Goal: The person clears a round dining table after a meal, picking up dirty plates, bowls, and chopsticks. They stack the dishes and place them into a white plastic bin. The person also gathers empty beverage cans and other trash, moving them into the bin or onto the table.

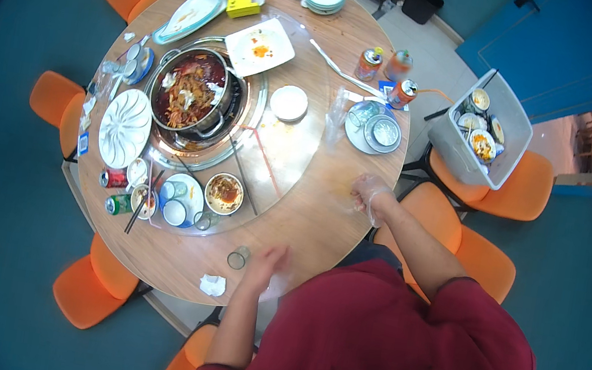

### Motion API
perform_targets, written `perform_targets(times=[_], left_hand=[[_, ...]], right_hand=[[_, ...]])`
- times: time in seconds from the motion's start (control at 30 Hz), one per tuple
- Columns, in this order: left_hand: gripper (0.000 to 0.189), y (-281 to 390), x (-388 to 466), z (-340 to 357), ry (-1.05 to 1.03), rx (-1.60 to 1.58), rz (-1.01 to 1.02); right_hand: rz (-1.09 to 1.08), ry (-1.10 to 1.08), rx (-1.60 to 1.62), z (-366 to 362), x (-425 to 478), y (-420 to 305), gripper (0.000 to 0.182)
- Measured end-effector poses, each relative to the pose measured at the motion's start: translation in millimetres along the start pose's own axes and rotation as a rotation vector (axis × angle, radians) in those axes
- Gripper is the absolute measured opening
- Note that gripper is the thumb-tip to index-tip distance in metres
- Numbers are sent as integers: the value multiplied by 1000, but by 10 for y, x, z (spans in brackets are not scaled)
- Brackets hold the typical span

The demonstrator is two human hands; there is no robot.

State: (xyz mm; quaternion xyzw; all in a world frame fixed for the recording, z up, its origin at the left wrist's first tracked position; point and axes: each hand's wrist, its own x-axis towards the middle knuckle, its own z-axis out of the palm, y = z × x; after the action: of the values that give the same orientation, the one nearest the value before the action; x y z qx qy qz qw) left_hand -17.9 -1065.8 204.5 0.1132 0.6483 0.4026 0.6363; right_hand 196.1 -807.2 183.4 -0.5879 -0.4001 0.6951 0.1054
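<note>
My left hand (268,266) is over the near edge of the round wooden table (301,226), blurred, close to a drinking glass (238,257). A crumpled white tissue (212,285) lies to the left of the glass. What the left hand holds, if anything, is unclear; a filmy clear thing shows below it. My right hand (372,195), in a thin clear plastic glove, is above the table's right side, and a yellowish blur shows beside its fingers. Beyond it stand stacked bowls and a glass on a plate (363,140), with a crumpled clear plastic wrapper (335,116) to their left.
A pot of red broth (189,90) sits in the table's centre, among used plates, bowls, chopsticks and glasses. Several drink cans (369,65) stand at the right edge. A grey plastic tub (451,142) of used dishes rests on an orange chair (525,188). Other orange chairs surround the table.
</note>
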Motion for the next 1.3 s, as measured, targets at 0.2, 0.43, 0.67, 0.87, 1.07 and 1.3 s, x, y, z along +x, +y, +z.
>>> perform_targets(times=[0.2,0.43,0.67,0.87,1.07,1.3], left_hand=[[19,1070,1443,556,262,1183,869],[13,1846,2178,1265,68,1830,903],[7,1783,2307,1194,239,1312,833],[6,1616,1614,1183,408,245,524],[8,1588,945,1056,421,-172,354],[6,1433,377,504,192,-728,242]], right_hand=[[85,-13,-55,-333,-24,49,13],[244,-56,109,-888,56,401,13],[275,-39,236,-1140,63,384,14],[156,-257,83,-841,124,-182,17],[-140,-313,63,-270,126,-466,20],[-76,-373,-84,7,-26,-590,14]])
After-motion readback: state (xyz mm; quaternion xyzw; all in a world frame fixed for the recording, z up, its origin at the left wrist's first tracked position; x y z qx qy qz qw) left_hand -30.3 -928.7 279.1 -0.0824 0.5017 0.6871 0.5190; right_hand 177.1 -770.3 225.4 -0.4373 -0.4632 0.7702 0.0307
